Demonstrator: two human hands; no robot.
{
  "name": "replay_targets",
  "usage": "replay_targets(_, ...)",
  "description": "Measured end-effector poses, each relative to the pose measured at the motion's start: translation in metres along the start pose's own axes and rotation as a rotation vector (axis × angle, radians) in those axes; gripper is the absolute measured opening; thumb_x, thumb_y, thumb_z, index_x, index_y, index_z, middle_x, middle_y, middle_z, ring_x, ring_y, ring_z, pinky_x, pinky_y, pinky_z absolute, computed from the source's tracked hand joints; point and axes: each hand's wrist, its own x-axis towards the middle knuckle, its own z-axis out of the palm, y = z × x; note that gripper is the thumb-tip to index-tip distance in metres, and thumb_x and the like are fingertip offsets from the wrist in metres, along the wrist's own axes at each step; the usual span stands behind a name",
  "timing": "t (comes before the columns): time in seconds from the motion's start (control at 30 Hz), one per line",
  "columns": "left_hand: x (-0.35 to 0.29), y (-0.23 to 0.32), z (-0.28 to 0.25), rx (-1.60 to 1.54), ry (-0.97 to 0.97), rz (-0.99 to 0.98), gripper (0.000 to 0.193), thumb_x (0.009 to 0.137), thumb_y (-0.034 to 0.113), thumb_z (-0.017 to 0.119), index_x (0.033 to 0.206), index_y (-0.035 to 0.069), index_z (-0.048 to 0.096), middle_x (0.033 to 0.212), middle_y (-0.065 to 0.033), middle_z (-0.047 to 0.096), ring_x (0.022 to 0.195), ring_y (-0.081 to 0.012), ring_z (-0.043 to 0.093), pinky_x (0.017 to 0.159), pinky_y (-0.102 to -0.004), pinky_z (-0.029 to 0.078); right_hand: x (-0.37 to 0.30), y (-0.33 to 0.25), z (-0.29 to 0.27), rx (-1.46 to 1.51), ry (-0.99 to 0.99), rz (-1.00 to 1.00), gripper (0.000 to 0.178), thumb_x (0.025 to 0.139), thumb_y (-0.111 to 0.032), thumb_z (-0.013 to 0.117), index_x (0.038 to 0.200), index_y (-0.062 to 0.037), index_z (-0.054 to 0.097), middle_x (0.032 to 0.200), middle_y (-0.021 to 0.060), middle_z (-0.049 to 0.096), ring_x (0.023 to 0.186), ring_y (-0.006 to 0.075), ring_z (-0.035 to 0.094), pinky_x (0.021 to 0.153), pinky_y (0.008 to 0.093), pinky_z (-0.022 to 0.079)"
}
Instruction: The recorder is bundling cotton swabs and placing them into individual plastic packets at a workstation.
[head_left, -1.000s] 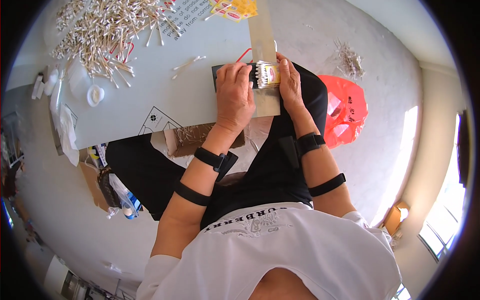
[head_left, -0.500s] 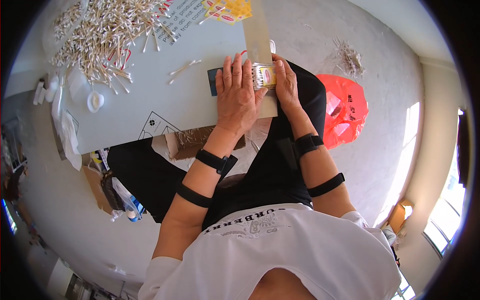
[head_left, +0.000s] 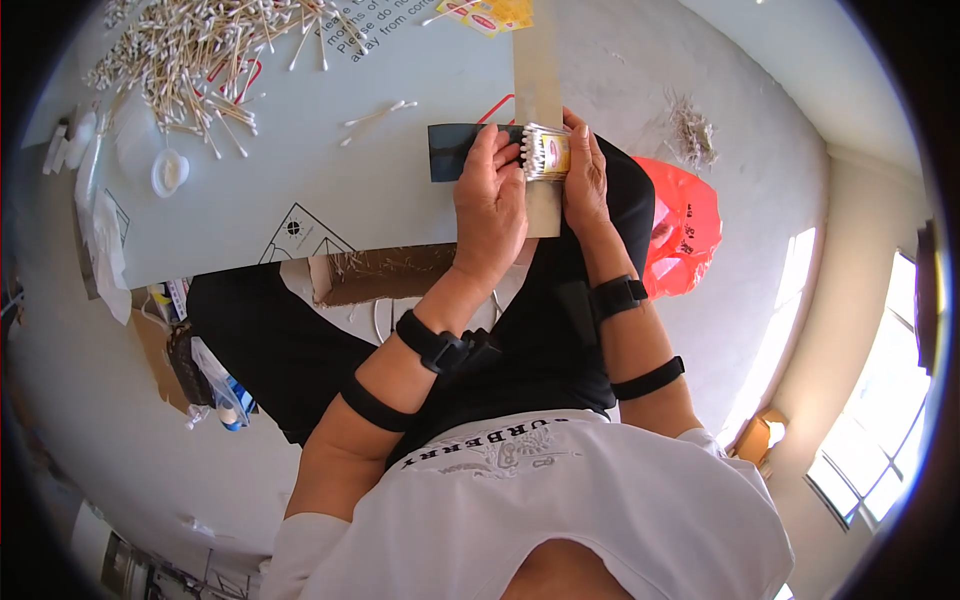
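At the table's right edge lies a bundle of cotton swabs point(head_left: 531, 152), their white tips facing left and a yellow and white label point(head_left: 556, 155) over their sticks. My right hand point(head_left: 587, 180) closes on the bundle's right end, thumb along the near side. Turned on its side, my left hand point(head_left: 490, 205) stands at the swab tips with fingers loosely bent and apart, gripping nothing visible. Whether its fingertips touch the tips I cannot tell. A dark flat strip point(head_left: 446, 153) lies beneath the left fingers.
A big heap of loose cotton swabs point(head_left: 190, 60) covers the table's far left. Yellow labels point(head_left: 490, 14) lie at the far edge, a small white tub point(head_left: 170, 173) at the left. Under the table is a cardboard box point(head_left: 370, 290) with swabs. A red plastic bag point(head_left: 690, 225) sits right.
My left hand has turned from lying flat, palm down, onto its side, baring more of the dark strip. The bundle stays in my right hand. The whole view has shifted slightly.
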Motion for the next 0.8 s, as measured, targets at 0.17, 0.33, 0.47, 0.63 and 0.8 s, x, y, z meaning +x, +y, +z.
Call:
replay_targets(0.17,-0.004,0.025,0.006,-0.873,0.168,-0.475,0.057,0.095,-0.003,0.042,0.146,-0.011,0.018,0.147,-0.0275,0.035,0.135,-0.0286,0.040,0.114,-0.0365,0.032,-0.002,0.000,-0.003,-0.063,0.059,0.038,0.054,0.106,-0.041,0.030,0.138,-0.0003,0.045,0.123,0.0101,0.060,0.107,0.0142,0.059,0.094,0.0282,0.048)
replay_targets(0.33,-0.003,0.034,0.005,-1.222,0.252,-0.596,0.059,0.100,0.010,0.041,0.147,-0.011,0.013,0.146,-0.0276,0.035,0.139,-0.0306,0.035,0.117,-0.0396,0.028,-0.003,-0.008,0.003,-0.199,0.071,0.054,0.053,0.106,-0.041,0.028,0.137,-0.0028,0.048,0.121,0.0101,0.061,0.106,0.0139,0.059,0.094,0.0288,0.048)
replay_targets(0.47,-0.003,0.037,0.003,-1.326,0.326,-0.702,0.049,0.101,0.010,0.040,0.142,-0.011,0.024,0.140,-0.0258,0.043,0.133,-0.0282,0.043,0.115,-0.0371,0.032,-0.004,-0.012,0.008,-0.294,0.134,0.106,0.053,0.106,-0.040,0.028,0.136,-0.0005,0.046,0.119,0.0099,0.062,0.104,0.0141,0.061,0.091,0.0277,0.049)
replay_targets(0.63,0.000,0.037,0.000,-1.338,0.344,-0.750,0.041,0.101,0.009,0.041,0.136,-0.011,0.033,0.132,-0.0242,0.050,0.125,-0.0273,0.050,0.112,-0.0372,0.037,-0.003,-0.011,0.007,-0.328,0.187,0.138,0.052,0.106,-0.039,0.029,0.137,-0.0023,0.047,0.120,0.0091,0.062,0.103,0.0139,0.061,0.091,0.0276,0.049)
replay_targets(0.8,0.004,0.028,-0.006,-0.946,0.267,-0.450,0.039,0.099,0.006,0.044,0.136,-0.005,0.039,0.132,-0.0216,0.053,0.123,-0.0259,0.051,0.109,-0.0377,0.039,-0.002,-0.007,0.004,-0.236,0.189,0.107,0.047,0.106,-0.035,0.035,0.134,-0.0007,0.049,0.117,0.0092,0.064,0.101,0.0144,0.062,0.090,0.0277,0.050)
